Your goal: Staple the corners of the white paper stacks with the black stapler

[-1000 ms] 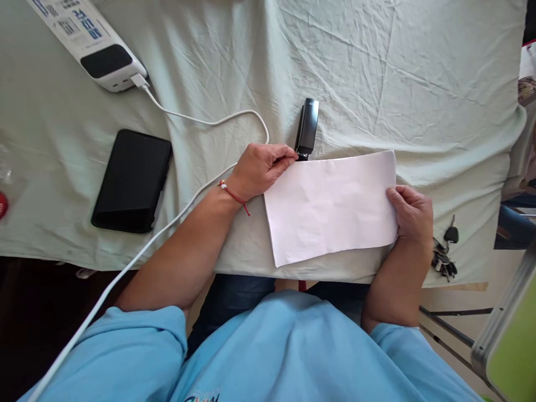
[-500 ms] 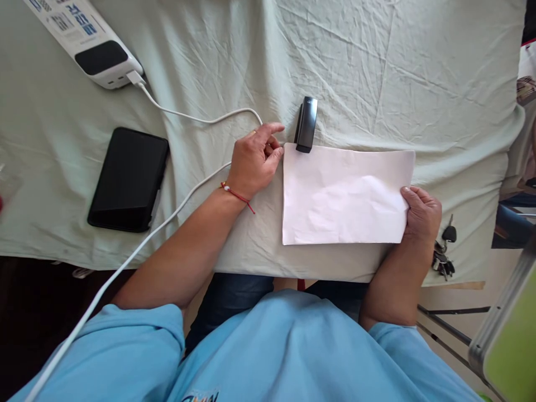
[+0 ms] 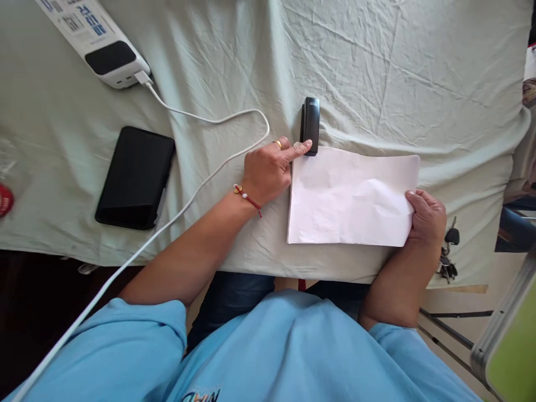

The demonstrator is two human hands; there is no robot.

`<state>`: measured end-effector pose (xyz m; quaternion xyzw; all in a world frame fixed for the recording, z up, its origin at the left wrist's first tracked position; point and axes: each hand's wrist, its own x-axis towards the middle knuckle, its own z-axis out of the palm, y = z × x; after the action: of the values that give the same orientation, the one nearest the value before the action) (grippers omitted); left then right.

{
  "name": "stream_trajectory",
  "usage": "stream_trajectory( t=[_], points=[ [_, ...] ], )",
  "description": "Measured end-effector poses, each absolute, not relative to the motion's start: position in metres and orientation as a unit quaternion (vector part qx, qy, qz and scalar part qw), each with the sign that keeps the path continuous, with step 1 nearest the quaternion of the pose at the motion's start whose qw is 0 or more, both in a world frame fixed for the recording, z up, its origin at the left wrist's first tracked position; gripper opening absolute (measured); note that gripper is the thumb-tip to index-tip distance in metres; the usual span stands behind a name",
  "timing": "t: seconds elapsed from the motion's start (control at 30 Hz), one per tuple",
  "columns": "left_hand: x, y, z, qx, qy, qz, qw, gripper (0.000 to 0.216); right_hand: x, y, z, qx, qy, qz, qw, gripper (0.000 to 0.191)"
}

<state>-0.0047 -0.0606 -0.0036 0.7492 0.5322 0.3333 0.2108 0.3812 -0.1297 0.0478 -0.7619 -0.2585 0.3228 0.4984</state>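
Note:
A black stapler [image 3: 310, 120] lies over the upper left corner of the white paper sheets [image 3: 352, 201]. My left hand [image 3: 270, 170] stretches its index finger onto the front end of the stapler's top; its other fingers are curled by the left edge of the paper, their tips hidden. At the other side, my right hand [image 3: 427, 216] pinches the right edge of the sheets, thumb on top and fingers underneath. The paper looks like a thin stack, slightly creased.
A white cable [image 3: 196, 195] runs from a white power bank [image 3: 117, 61] past my left hand. A black tablet [image 3: 136, 177] lies at left, with a red round object [image 3: 5, 200] beyond it. Keys [image 3: 448, 257] lie near my right wrist, on the pale green tablecloth [image 3: 360, 72].
My left hand has moved right, and its index finger has come down onto the stapler. My right hand keeps hold of the paper. The whole view has shifted slightly.

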Motion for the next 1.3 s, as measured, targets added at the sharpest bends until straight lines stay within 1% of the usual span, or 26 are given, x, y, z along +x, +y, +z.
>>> stream_trajectory(
  t=[0.07, 0.13, 0.2, 0.27, 0.4, 0.47, 0.53, 0.57, 0.63, 0.73, 0.83, 0.93, 1.03, 1.1, 1.3],
  points=[
    [-0.003, -0.062, -0.002, 0.754, 0.54, 0.316, 0.2, 0.055, 0.381, -0.133, 0.05, -0.758, -0.267, 0.355, 0.477, 0.046],
    [-0.005, -0.06, -0.004, 0.752, 0.526, 0.336, 0.213, 0.061, 0.379, -0.136, 0.054, -0.752, -0.281, 0.376, 0.462, 0.056],
    [-0.009, -0.057, -0.008, 0.747, 0.489, 0.381, 0.238, 0.067, 0.378, -0.14, 0.058, -0.749, -0.295, 0.381, 0.454, 0.059],
    [-0.013, -0.054, -0.012, 0.731, 0.46, 0.43, 0.262, 0.068, 0.377, -0.143, 0.062, -0.744, -0.301, 0.389, 0.453, 0.058],
    [-0.016, -0.051, -0.011, 0.661, 0.492, 0.467, 0.322, 0.059, 0.372, -0.151, 0.066, -0.721, -0.291, 0.409, 0.477, 0.048],
    [-0.016, -0.052, -0.008, 0.642, 0.506, 0.461, 0.346, 0.049, 0.368, -0.153, 0.065, -0.707, -0.285, 0.399, 0.51, 0.043],
    [-0.015, -0.052, -0.005, 0.634, 0.501, 0.463, 0.364, 0.039, 0.363, -0.153, 0.063, -0.691, -0.273, 0.374, 0.556, 0.043],
    [-0.014, -0.053, -0.003, 0.628, 0.497, 0.467, 0.374, 0.041, 0.36, -0.152, 0.062, -0.683, -0.267, 0.362, 0.575, 0.045],
    [-0.015, -0.054, -0.001, 0.611, 0.494, 0.474, 0.397, 0.057, 0.355, -0.148, 0.06, -0.671, -0.26, 0.348, 0.601, 0.05],
    [-0.018, -0.054, 0.0, 0.588, 0.503, 0.474, 0.42, 0.079, 0.351, -0.142, 0.057, -0.653, -0.265, 0.351, 0.617, 0.053],
    [-0.021, -0.053, 0.001, 0.584, 0.479, 0.484, 0.442, 0.089, 0.35, -0.136, 0.052, -0.643, -0.271, 0.337, 0.632, 0.053],
    [-0.023, -0.053, 0.001, 0.601, 0.445, 0.472, 0.467, 0.082, 0.348, -0.132, 0.046, -0.635, -0.282, 0.336, 0.636, 0.052],
    [-0.023, -0.052, 0.001, 0.614, 0.445, 0.457, 0.465, 0.069, 0.345, -0.13, 0.041, -0.643, -0.295, 0.345, 0.617, 0.055],
    [-0.022, -0.051, -0.002, 0.605, 0.451, 0.464, 0.464, 0.064, 0.344, -0.13, 0.039, -0.647, -0.301, 0.351, 0.607, 0.054],
    [-0.022, -0.047, -0.008, 0.577, 0.463, 0.494, 0.456, 0.065, 0.349, -0.132, 0.039, -0.633, -0.322, 0.397, 0.581, 0.056]
  ],
)
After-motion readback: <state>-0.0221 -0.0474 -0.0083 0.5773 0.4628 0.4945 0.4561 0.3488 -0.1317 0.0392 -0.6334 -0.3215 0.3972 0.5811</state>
